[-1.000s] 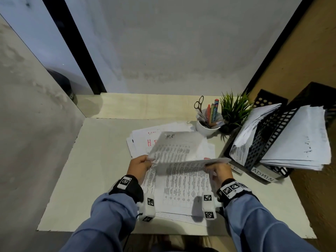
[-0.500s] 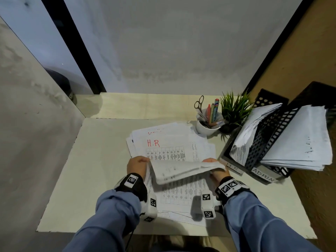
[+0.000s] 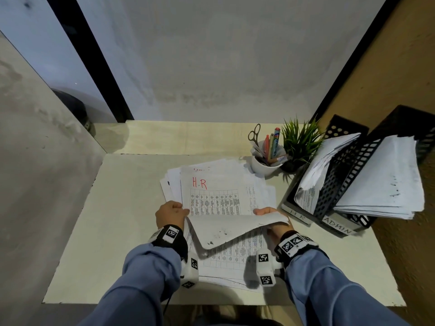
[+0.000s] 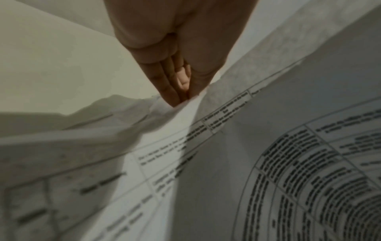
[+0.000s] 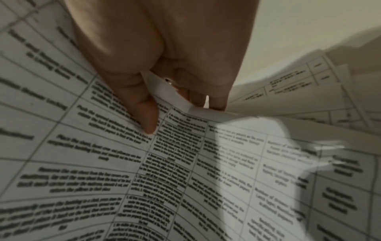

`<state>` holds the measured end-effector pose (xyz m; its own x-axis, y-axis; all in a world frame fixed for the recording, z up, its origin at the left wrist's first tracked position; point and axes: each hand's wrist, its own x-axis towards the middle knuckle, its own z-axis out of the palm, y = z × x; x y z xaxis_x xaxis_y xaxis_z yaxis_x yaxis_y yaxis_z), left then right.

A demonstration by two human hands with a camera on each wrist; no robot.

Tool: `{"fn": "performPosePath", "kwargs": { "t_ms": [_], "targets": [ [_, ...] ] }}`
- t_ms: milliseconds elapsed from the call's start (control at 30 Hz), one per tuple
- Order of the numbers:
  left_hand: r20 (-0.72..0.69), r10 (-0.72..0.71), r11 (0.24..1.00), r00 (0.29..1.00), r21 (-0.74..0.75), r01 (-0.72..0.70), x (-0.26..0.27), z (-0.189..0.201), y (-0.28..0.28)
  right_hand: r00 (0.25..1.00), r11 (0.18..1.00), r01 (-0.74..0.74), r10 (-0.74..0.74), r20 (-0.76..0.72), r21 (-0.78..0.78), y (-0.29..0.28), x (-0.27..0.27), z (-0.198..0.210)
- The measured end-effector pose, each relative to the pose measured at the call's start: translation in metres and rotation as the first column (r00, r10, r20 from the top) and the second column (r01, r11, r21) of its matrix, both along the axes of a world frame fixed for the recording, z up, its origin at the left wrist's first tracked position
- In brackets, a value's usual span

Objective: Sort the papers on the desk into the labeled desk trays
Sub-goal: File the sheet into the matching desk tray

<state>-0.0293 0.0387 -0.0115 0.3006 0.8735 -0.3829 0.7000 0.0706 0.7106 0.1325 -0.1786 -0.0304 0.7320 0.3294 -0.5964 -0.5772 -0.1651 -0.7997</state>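
The papers [image 3: 219, 191] lie heaped on the bench between both hands, the left hand [image 3: 170, 214] and right hand [image 3: 270, 216] each pinching the folded-back top sheet [image 3: 226, 229], probably to read the red "H.R" heading beneath.

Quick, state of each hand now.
Left hand: pinching the lifted sheet at its left edge.
Right hand: gripping that sheet's right edge.
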Motion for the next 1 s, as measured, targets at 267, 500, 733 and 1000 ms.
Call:
{"fn": "performPosePath", "kwargs": {
  "t_ms": [267,500,733,1000],
  "targets": [
    [0.014,-0.193,0.963,0.981,0.195,0.187,-0.010,0.011,-0.006,1.000,0.996,-0.026,0.026,-0.004,-0.083,-0.001,0.001,-0.004],
    [0.254,-0.064,0.987,0.965,0.162,0.023,-0.016,0.018,-0.011,1.000,0.998,0.020,-0.021,-0.017,-0.053,0.000,-0.004,0.015],
    [0.483,0.167,0.964,0.860,-0.261,-0.040,-0.004,0.008,-0.012,0.976,0.973,-0.114,0.147,0.160,-0.199,0.007,0.002,0.026],
    [0.503,0.071,0.901,0.862,-0.402,0.161,0.009,0.028,-0.019,0.996,0.998,0.048,-0.045,0.077,-0.035,0.015,-0.006,0.063]
  ]
}}
